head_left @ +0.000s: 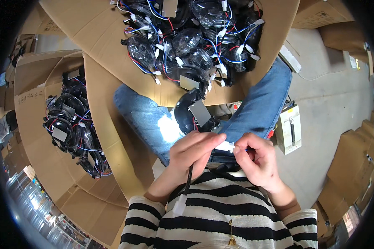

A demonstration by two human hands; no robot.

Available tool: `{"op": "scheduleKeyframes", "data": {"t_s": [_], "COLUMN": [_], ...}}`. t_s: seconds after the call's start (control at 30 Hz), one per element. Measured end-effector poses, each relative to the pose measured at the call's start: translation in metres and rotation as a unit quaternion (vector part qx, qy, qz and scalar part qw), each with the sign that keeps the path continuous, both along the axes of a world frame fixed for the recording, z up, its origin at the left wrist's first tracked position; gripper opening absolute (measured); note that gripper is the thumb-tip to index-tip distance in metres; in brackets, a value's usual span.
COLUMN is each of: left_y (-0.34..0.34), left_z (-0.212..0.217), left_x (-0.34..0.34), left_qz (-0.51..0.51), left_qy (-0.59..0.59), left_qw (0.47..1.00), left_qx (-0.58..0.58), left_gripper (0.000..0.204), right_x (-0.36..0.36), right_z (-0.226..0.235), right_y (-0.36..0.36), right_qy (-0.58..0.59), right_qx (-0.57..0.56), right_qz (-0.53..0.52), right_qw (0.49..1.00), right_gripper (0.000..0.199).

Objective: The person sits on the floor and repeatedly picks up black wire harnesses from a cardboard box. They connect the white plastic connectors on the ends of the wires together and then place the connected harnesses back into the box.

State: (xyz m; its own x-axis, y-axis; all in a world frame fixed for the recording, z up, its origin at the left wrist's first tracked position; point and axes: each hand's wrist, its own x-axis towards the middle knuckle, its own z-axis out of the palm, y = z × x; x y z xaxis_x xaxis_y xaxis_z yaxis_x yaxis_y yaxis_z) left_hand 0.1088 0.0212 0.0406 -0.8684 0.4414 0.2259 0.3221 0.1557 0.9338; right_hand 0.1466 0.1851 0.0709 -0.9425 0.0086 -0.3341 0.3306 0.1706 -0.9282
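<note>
A white plug connector (225, 146) is held between my two hands in front of my waist. My left hand (191, 153) is closed on its left part, fingers stretched along it. My right hand (257, 161) pinches its right end; a bit of blue wire shows by those fingers. Past my left hand, a black round lamp (186, 108) with a grey rectangular plate rests between my thighs, and a bright glow falls on my left thigh. From under my left hand a black cable (189, 178) hangs down, ending in a whitish connector (180, 205) against my striped sleeve and shirt.
A large cardboard box (108, 62) ahead holds several black lamps (187, 41) with coloured wires and white plugs. Another box (33, 124) at left holds more lamps (66, 120). A pale metal case (290, 128) with a black handle stands right of my leg. Flattened cardboard (345, 162) lies farther right.
</note>
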Motion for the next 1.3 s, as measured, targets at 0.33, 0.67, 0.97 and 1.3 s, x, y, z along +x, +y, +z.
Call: {"op": "scheduleKeyframes", "data": {"t_s": [0.33, 0.67, 0.97, 1.3], "left_y": [-0.028, -0.017, -0.017, -0.003], "left_z": [-0.004, 0.005, 0.006, 0.003], "left_x": [-0.005, -0.011, -0.016, 0.001], "left_qz": [-0.135, -0.177, -0.222, -0.193], "left_qy": [-0.297, -0.156, -0.035, 0.011], "left_qw": [0.945, 0.955, 0.932, 0.935], "left_qx": [0.027, -0.180, -0.284, -0.296], "left_gripper": [0.058, 0.043, 0.060, 0.065], "right_x": [0.005, -0.001, -0.015, -0.004], "right_z": [-0.013, 0.010, 0.014, 0.013], "right_y": [0.025, 0.023, 0.023, 0.032], "right_qy": [-0.053, 0.075, 0.079, 0.048], "right_qx": [-0.034, -0.027, -0.002, 0.113], "right_qz": [0.002, 0.113, 0.139, 0.174], "right_qw": [0.998, 0.990, 0.987, 0.977], "right_gripper": [0.005, 0.005, 0.004, 0.004]}}
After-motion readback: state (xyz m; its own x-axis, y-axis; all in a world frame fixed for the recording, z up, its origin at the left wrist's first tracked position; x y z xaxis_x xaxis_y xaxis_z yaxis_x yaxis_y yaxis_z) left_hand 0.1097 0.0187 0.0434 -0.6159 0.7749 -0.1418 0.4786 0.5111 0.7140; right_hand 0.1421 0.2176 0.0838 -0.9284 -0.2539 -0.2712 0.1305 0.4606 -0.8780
